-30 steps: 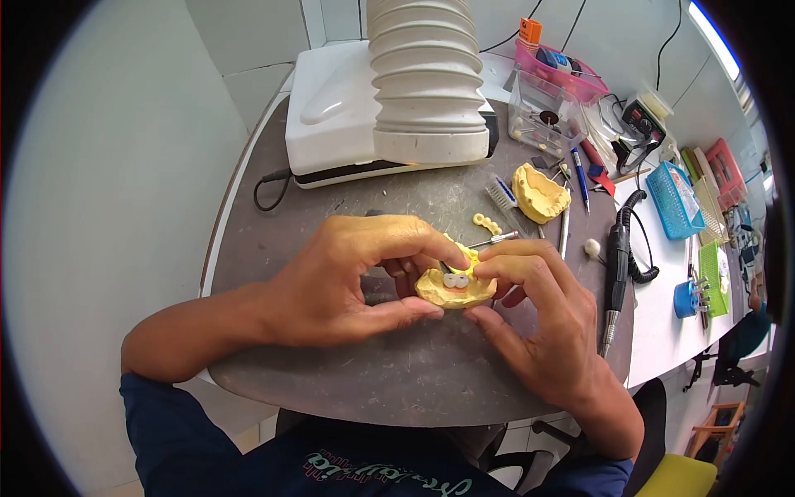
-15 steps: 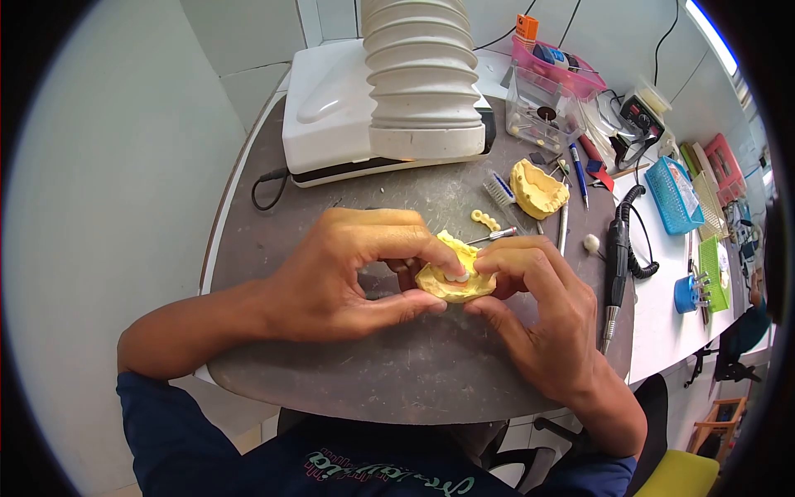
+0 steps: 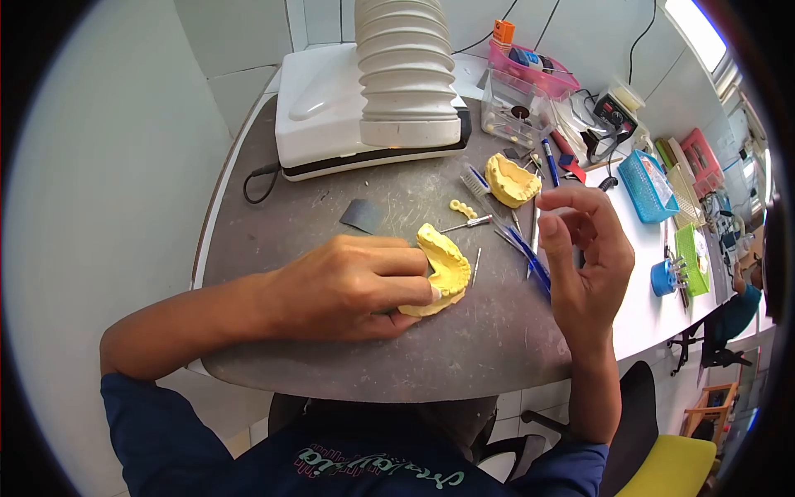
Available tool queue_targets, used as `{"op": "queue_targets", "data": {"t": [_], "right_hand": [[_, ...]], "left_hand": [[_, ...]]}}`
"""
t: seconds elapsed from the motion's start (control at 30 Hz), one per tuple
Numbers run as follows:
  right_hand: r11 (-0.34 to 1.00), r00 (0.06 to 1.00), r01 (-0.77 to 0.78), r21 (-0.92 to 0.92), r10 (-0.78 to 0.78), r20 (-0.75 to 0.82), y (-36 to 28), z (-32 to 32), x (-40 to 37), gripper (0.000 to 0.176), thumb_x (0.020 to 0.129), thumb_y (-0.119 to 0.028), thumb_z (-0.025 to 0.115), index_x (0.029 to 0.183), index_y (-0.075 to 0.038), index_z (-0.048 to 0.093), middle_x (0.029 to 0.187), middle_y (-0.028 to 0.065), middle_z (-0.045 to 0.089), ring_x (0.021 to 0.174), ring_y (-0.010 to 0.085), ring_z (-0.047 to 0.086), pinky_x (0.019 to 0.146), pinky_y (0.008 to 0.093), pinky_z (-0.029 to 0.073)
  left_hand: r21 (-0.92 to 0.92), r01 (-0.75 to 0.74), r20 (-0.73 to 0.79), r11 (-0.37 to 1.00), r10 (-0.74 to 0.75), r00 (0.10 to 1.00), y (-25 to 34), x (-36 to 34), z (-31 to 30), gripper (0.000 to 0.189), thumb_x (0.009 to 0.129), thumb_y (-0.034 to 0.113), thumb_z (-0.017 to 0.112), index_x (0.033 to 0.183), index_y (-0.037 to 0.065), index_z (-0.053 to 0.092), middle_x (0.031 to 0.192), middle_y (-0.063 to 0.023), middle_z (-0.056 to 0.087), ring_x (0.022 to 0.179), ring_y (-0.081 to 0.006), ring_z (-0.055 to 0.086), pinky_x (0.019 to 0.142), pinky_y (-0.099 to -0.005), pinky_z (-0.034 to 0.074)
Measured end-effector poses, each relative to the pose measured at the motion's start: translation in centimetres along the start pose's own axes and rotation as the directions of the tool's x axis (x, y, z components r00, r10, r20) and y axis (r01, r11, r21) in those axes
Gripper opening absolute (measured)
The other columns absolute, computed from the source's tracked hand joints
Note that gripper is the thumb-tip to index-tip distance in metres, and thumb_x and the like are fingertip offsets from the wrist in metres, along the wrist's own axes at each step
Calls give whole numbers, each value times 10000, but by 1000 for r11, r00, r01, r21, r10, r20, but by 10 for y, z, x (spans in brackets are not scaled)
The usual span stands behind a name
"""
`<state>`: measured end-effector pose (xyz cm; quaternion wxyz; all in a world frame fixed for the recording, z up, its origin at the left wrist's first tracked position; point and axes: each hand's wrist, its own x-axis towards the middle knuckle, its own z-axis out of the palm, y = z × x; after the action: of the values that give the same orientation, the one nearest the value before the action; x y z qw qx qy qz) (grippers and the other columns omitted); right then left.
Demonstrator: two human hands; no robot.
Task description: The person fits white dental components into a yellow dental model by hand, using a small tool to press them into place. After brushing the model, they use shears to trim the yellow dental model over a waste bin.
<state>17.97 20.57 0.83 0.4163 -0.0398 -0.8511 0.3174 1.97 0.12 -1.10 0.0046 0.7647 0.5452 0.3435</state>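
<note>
Yellow tooth cast (image 3: 440, 267) sits just left of the middle of the frame on the grey table (image 3: 373, 364), gripped by the left hand (image 3: 348, 286). That hand's fingers are closed over the cast's left side and its thumb is tucked along the lower edge. The cast's long axis runs from the lower middle of the frame up and slightly right, with the curved row of teeth facing right, away from the palm. The right hand (image 3: 584, 257) hovers above the table, well apart from the cast at middle right, so the left hand is much the nearer of the two. Its fingers are loosely curled, with thumb and forefinger drawn close at the top. Whether they pinch something small I cannot tell. Between the two hands lie a thin metal-tipped tool (image 3: 466, 224) and some blue pens (image 3: 527, 250), and a small yellow piece (image 3: 462, 207) lies just above the cast. A second yellow cast (image 3: 511, 180) and a brush (image 3: 474, 180) lie further up. A grey square of paper (image 3: 362, 215) lies at the upper left of the held cast. A white machine (image 3: 331, 116) with a ribbed hose (image 3: 406, 66) fills the top middle. A clear box (image 3: 509, 112), a pink tray (image 3: 538, 62) and a blue basket (image 3: 646, 186) stand toward the upper right.
</note>
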Motion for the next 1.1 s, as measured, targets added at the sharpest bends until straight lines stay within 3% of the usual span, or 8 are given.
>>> {"op": "queue_targets", "data": {"t": [0.1,0.2,0.47,0.63,0.77,0.83,0.93,1.1], "right_hand": [[995,1000,7,-96,-6,9,-4,0,6,88,889,-71,701,945,-4,689,877,72,675,639,97,603,536,221,447],[967,984,43,-250,3,181,-5,3,8,109,859,-28,692,966,-16,702,856,82,663,613,150,599,544,260,453],[988,912,87,-131,-26,409,-35,6,-13,125,858,-50,702,983,-43,701,908,92,662,667,214,640,603,328,504],[984,867,164,-66,-112,485,-33,23,-22,117,857,-100,716,966,-65,687,883,89,627,683,260,648,611,367,508],[987,863,112,-111,-41,504,-37,26,-19,120,849,-125,732,942,-61,692,857,82,605,655,242,631,593,363,494],[993,799,-60,-98,107,592,-40,23,-14,133,837,-141,749,916,-49,694,842,75,595,629,207,607,572,350,478],[988,785,-127,-90,156,600,-38,24,-12,156,832,-144,760,944,-46,711,857,67,602,624,164,590,573,318,482],[999,877,-44,11,34,478,-35,19,-21,274,826,-95,767,1092,-58,716,952,77,642,636,137,589,605,271,505]], "left_hand": [[26,-12,-11,1000,12,1000,0,-2,1,341,666,25,830,986,43,715,883,-67,636,783,-226,637,666,-348,532],[10,8,-30,1000,-8,1000,-2,-6,2,340,681,35,832,999,56,714,916,-69,648,832,-234,647,708,-354,537],[-119,165,-15,979,-168,986,1,-12,-2,355,736,72,830,1038,46,646,945,-80,648,825,-213,660,744,-337,550],[-159,166,-24,973,-172,985,1,-12,0,362,750,87,832,1026,37,605,924,-74,638,789,-202,656,721,-324,548],[-111,131,-46,985,-137,989,0,-12,0,362,753,101,837,1020,44,599,911,-69,633,784,-196,654,702,-324,541],[-96,125,-47,987,-130,990,-2,-13,1,369,750,105,838,1026,44,600,907,-70,631,784,-201,653,701,-326,539],[-71,95,-49,993,-99,994,0,-11,1,383,744,110,840,1037,43,602,909,-78,632,790,-218,653,701,-333,536],[-41,65,-78,997,-68,995,-3,-11,1,409,736,136,846,1054,41,607,940,-99,644,810,-252,651,713,-348,533]]}}
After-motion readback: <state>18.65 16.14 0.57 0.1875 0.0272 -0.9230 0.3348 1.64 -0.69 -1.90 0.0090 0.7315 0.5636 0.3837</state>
